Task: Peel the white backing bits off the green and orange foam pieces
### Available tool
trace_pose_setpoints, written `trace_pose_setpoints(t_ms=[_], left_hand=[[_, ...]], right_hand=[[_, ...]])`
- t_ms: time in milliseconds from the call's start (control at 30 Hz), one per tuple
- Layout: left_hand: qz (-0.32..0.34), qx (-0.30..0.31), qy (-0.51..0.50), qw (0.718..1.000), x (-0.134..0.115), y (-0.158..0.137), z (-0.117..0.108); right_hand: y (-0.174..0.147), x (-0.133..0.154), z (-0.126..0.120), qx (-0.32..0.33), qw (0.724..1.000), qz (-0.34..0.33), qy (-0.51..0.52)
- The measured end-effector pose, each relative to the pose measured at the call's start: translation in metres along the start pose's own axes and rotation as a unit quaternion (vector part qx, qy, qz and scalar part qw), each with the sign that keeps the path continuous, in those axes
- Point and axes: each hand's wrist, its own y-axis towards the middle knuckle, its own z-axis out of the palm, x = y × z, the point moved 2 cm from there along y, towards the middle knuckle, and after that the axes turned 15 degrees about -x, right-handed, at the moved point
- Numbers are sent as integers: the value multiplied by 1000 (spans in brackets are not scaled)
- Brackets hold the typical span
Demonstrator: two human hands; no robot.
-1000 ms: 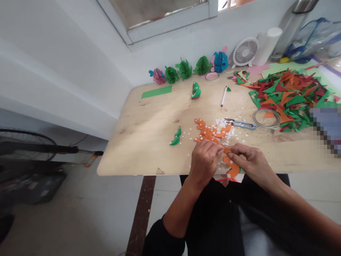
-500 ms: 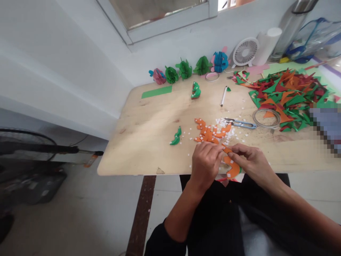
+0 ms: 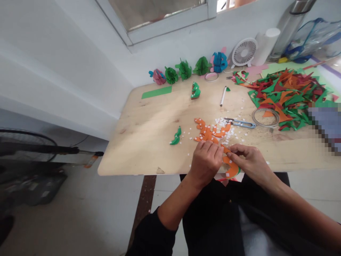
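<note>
My right hand (image 3: 247, 160) is closed in a pinch on an orange paper cutout (image 3: 231, 167) with green at its lower edge and small white squares on it. The cutout hangs at the front edge of the table. Close on its left, my left hand (image 3: 207, 161) has its fingers curled together; whatever they hold is hidden beneath them. Just past the left hand lie several orange paper cutouts (image 3: 209, 133) dotted with white squares. Loose white bits (image 3: 221, 122) are scattered around these. A wavy green cutout (image 3: 176, 137) rests to the left.
Blue-handled snips (image 3: 243, 123) and a tape ring (image 3: 265, 117) lie beyond my right hand. A heap of coloured paper scraps (image 3: 290, 92) covers the right side. Farther back are a marker (image 3: 223, 96), a green stack (image 3: 195, 91), folded paper figures (image 3: 185, 69) and a small fan (image 3: 244, 52).
My left hand has shifted slightly away from the orange cutout, and its forearm has swung left. My right hand keeps its pinch on the cutout almost in place.
</note>
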Motion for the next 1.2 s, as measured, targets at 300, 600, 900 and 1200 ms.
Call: trace_pose_setpoints(t_ms=[300,600,900,1200], left_hand=[[-190,63,-211,957,18,-3,8],[-413,0,-307,858,15,-9,5],[-315,-89,-199,924,-1,-8,5],[-477,-19,-310,822,9,-8,7]], right_hand=[[0,-5,3,32,996,66,60],[0,-3,3,13,992,98,76],[1,1,3,4,1000,25,9],[-1,10,4,-11,998,-40,-37]])
